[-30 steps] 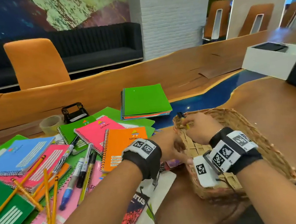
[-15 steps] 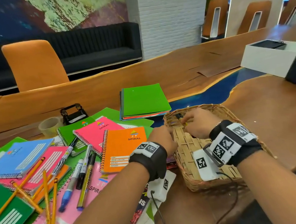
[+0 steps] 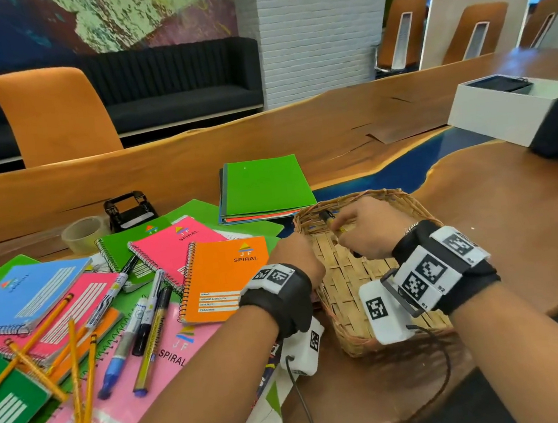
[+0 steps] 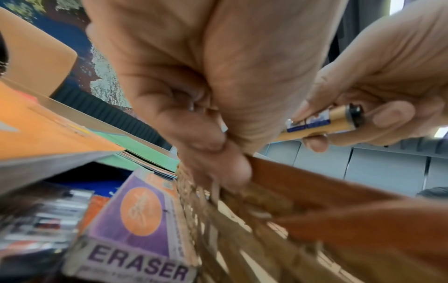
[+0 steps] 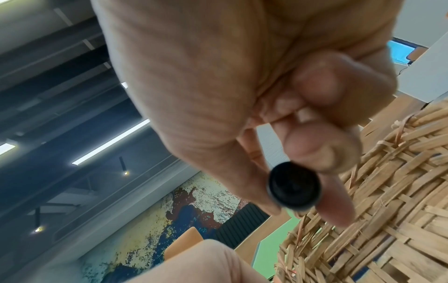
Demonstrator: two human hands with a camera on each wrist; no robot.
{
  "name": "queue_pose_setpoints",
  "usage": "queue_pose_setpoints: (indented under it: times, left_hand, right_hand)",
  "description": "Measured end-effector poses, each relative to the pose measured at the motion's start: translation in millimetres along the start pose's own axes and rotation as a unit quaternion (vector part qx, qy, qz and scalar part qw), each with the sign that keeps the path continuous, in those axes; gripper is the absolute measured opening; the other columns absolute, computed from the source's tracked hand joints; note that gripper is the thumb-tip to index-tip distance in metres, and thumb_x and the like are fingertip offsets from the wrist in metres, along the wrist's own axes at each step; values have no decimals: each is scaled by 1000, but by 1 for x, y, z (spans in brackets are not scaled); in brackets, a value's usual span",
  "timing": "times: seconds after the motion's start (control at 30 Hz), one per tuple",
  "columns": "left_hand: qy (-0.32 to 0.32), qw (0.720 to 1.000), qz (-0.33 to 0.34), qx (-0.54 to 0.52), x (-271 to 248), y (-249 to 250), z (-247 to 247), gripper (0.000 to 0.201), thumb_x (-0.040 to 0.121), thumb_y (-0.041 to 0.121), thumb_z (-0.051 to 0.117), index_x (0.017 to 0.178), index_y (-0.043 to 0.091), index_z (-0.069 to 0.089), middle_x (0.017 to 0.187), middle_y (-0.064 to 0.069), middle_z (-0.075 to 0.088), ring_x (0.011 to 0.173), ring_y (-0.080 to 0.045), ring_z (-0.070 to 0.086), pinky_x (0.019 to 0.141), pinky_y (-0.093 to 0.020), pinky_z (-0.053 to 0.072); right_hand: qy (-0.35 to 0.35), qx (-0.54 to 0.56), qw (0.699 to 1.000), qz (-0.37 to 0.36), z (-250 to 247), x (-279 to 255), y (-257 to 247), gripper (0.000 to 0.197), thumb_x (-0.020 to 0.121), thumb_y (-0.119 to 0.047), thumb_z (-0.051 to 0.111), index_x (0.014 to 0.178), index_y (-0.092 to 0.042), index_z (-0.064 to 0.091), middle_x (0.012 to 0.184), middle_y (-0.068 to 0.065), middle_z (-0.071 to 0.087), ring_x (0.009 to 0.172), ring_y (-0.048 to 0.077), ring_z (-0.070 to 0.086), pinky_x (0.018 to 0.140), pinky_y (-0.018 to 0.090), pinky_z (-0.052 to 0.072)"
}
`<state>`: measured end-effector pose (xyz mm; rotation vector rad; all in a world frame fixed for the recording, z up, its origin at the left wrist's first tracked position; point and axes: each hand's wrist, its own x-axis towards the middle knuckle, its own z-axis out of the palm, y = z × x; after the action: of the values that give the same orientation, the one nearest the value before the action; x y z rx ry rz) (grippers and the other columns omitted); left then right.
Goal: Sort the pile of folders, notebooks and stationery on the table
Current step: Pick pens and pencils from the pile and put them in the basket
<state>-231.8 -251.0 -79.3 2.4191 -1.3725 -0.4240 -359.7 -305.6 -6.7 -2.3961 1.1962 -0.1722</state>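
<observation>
A woven basket (image 3: 348,290) sits on the wooden table right of the notebook pile. My left hand (image 3: 305,260) grips its near-left rim, fingers curled over the edge; the left wrist view shows the same hold (image 4: 218,145) on the basket (image 4: 242,220). My right hand (image 3: 352,234) is inside the basket at its far-left corner, pinching a yellow marker (image 3: 328,218) with a black cap. That marker shows gold with a label (image 4: 322,126), and end-on as a black cap (image 5: 294,185) over the basket (image 5: 387,191).
Spiral notebooks, an orange one (image 3: 226,279) nearest, lie left with pencils (image 3: 75,370) and pens (image 3: 144,322) on top. Green folders (image 3: 264,185) are stacked behind. Tape roll (image 3: 81,232), hole punch (image 3: 129,209), eraser box (image 4: 135,220) and white box (image 3: 504,108) stand around.
The basket has shifted left toward the notebooks and now lies flatter, still held by my left hand. My right hand stays inside it with the marker.
</observation>
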Motion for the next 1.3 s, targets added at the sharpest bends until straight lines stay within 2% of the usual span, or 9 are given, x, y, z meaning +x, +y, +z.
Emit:
queue_pose_setpoints:
  times: [0.23, 0.37, 0.53, 0.63, 0.8, 0.93, 1.03, 1.17, 1.3]
  left_hand:
    - [24, 1000, -20, -2, 6, 8, -8, 5, 85, 9, 61, 87, 10, 56, 95, -12, 64, 91, -30, 65, 65, -30, 47]
    - [23, 999, -21, -20, 7, 3, -5, 10, 85, 12, 61, 76, 12, 56, 88, -11, 64, 75, -29, 57, 62, -30, 45]
    - [23, 998, 0, -57, 1, -3, -8, 9, 81, 14, 62, 74, 12, 65, 86, -10, 69, 79, -29, 65, 63, -30, 50]
    - [8, 995, 28, -94, -6, -8, -13, 16, 85, 19, 60, 82, 12, 73, 84, -10, 72, 81, -30, 69, 69, -35, 58]
    - [37, 983, 17, -178, -24, -42, -55, 17, 94, 22, 52, 89, 13, 65, 68, -10, 67, 55, -29, 69, 52, -35, 57]
    - [126, 984, -43, -121, -36, -110, -94, 17, 86, 33, 66, 76, 20, 63, 73, 0, 64, 72, -25, 67, 67, -34, 57]
    - [152, 979, -118, -71, -56, -160, -112, 17, 82, 24, 68, 67, 20, 60, 79, 1, 65, 81, -22, 64, 72, -31, 53]
    - [119, 976, -183, -22, -89, -203, -122, 5, 79, 12, 63, 75, 14, 65, 84, -6, 69, 85, -26, 65, 74, -34, 56]
    - [62, 976, -210, 13, -108, -214, -120, 17, 75, 10, 67, 91, 16, 66, 97, -4, 66, 89, -24, 62, 71, -29, 52]
  right_hand:
    - [10, -16, 1000, 18, 7, -1, -1, 25, 87, -13, 59, 104, -26, 72, 131, -3, 61, 106, 19, 60, 78, 24, 43]
    - [-17, 14, 998, 52, 24, 9, 1, 21, 88, -12, 60, 103, -20, 73, 108, 1, 67, 89, 22, 69, 76, 34, 59]
    - [-36, 17, 998, 53, 30, 9, -2, 17, 89, -13, 58, 93, -24, 71, 95, 2, 69, 77, 22, 72, 67, 36, 62]
    - [-32, 21, 999, 22, 22, 6, -14, 18, 89, -21, 60, 103, -24, 71, 93, 0, 68, 79, 21, 69, 58, 29, 53]
    - [4, 149, 986, -70, 24, 0, -58, 18, 87, -36, 70, 96, -21, 69, 82, 4, 69, 71, 27, 70, 60, 35, 54]
    - [-10, 214, 969, -124, 51, 6, -106, 13, 86, -37, 71, 89, -25, 66, 77, 10, 72, 66, 26, 70, 58, 38, 54]
    - [-34, 240, 961, -132, 85, 20, -133, 17, 83, -40, 74, 91, -27, 66, 83, 2, 65, 83, 25, 68, 74, 44, 56]
    - [-71, 249, 957, -127, 127, 29, -160, 16, 82, -37, 74, 84, -24, 66, 79, -1, 59, 64, 16, 54, 71, 41, 51]
    - [-80, 247, 958, -126, 148, 29, -170, 20, 84, -36, 73, 86, -17, 68, 71, -5, 55, 58, 14, 49, 62, 31, 43]
